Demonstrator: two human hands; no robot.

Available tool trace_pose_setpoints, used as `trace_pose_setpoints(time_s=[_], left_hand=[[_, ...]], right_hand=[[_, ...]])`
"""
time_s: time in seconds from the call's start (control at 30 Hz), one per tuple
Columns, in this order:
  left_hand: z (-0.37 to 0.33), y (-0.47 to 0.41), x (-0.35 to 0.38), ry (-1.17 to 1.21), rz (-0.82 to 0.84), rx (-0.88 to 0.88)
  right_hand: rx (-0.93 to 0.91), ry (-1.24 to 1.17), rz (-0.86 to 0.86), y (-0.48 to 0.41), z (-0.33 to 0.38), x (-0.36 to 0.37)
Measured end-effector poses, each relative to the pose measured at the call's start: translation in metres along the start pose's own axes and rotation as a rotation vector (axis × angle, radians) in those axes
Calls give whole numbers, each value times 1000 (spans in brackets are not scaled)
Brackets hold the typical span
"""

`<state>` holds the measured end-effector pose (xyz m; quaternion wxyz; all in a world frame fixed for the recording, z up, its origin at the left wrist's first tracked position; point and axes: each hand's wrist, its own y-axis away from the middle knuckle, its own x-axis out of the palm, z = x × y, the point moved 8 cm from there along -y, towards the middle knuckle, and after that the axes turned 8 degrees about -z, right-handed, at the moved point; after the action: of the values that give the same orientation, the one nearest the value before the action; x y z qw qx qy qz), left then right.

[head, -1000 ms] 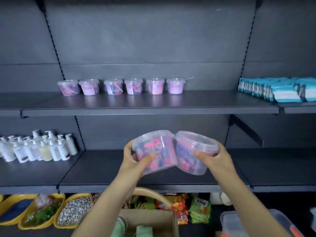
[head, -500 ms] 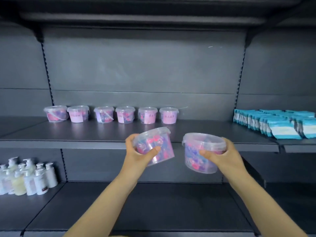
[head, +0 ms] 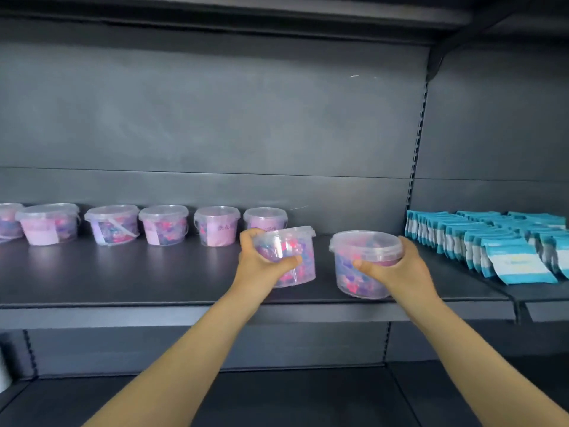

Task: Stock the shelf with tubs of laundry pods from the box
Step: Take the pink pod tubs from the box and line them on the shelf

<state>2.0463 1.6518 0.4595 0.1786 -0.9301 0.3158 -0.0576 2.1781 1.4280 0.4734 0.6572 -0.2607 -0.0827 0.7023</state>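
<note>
Left hand [head: 261, 261]: fingers and thumb curled round the side of a clear lidded tub [head: 297, 246] filled with pink, blue and purple pods; the tub leans slightly. Right hand [head: 398, 269]: clamped in the same way on a second tub [head: 365, 245], thumb across its front wall just below the lid, fingers behind; this tub stands nearly upright. The two tubs are side by side with a narrow gap between them, over the front part of the dark grey shelf [head: 123, 272]. Whether either base touches the shelf cannot be told. Both forearms reach up from the lower edge of the view.

Along the back of the same shelf stands a row of tubs [head: 163, 224] of the same kind, most with pale purple labels; the rightmost is partly hidden behind the left-hand tub, and the leftmost is cut by the frame edge. To the right, in the next bay, upright blue-and-white packets [head: 492, 241] fill several rows. A lower shelf [head: 277, 396] shows beneath the arms.
</note>
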Motion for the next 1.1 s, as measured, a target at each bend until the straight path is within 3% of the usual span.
trace_pose_setpoints(time_s=[0.37, 0.73, 1.1], left_hand=[[27, -109, 132, -284, -137, 102], [83, -152, 166, -846, -105, 87], [92, -166, 165, -507, -4, 23]], right_hand=[[-24, 47, 33, -186, -88, 37], [-18, 85, -16, -226, -129, 89], [73, 180, 42, -246, -146, 97]])
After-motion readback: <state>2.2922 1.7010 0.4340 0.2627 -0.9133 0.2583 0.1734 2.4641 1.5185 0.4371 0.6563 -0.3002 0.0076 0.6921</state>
